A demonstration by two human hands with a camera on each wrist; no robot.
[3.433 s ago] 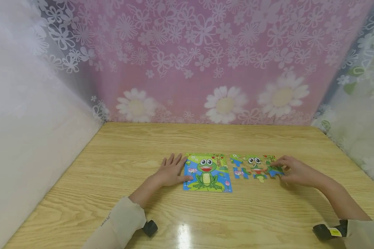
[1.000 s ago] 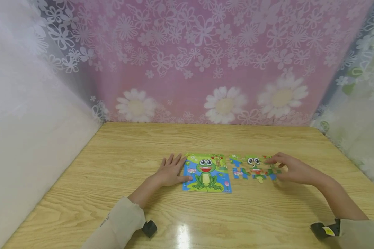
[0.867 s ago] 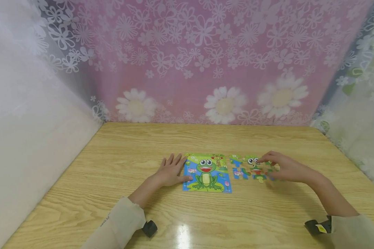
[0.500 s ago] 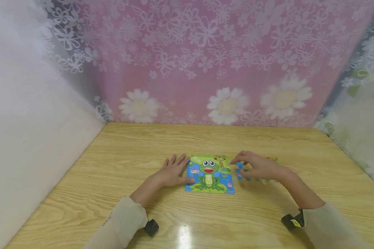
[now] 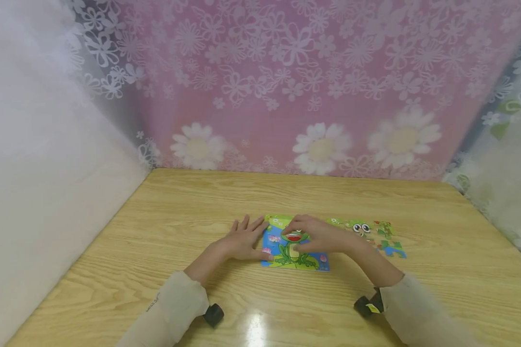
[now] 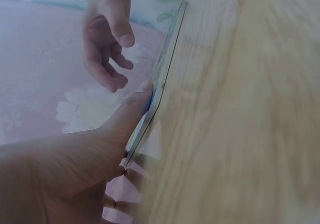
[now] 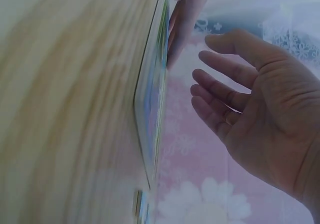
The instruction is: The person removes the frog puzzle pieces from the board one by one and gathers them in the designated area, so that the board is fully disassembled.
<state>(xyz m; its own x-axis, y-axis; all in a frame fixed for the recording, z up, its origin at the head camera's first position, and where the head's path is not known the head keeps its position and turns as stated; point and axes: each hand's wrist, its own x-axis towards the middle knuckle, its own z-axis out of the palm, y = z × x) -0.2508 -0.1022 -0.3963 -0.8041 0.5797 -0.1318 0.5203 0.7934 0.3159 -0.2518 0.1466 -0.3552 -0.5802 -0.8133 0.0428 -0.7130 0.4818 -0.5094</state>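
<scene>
The frog picture board [image 5: 293, 250] lies flat on the wooden worktop [image 5: 165, 226], near its middle and towards the person. It shows a green cartoon frog with a red mouth on a blue and green ground; no writing can be read on it.

The left hand [image 5: 243, 239] rests flat on the worktop at the board's left edge, fingers straight and spread, thumb tip against the board's edge, as the left wrist view [image 6: 142, 96] shows. Its grip is wide and it holds nothing.

The right hand [image 5: 319, 236] hovers over the upper part of the board, covering the frog's eyes. In the right wrist view the right hand's palm [image 7: 270, 119] faces the board [image 7: 152, 108] with the fingers loosely bent and clear of it; the grip is open and nothing is seen in it.

To the right of the board, just beside it, lie the loose puzzle pieces [image 5: 373, 233], partly joined: a second frog's eyes, bits of green and blue, all flat on the worktop.

A small black device [image 5: 213, 314] sits at the left wrist below a beige sleeve [image 5: 169, 308], and another, with a yellow label [image 5: 368, 306] too small to read, at the right wrist.

Behind the worktop hangs a pink curtain [image 5: 286, 86] printed with white flowers and large daisies; a white wall [image 5: 34, 168] stands at the left.
</scene>
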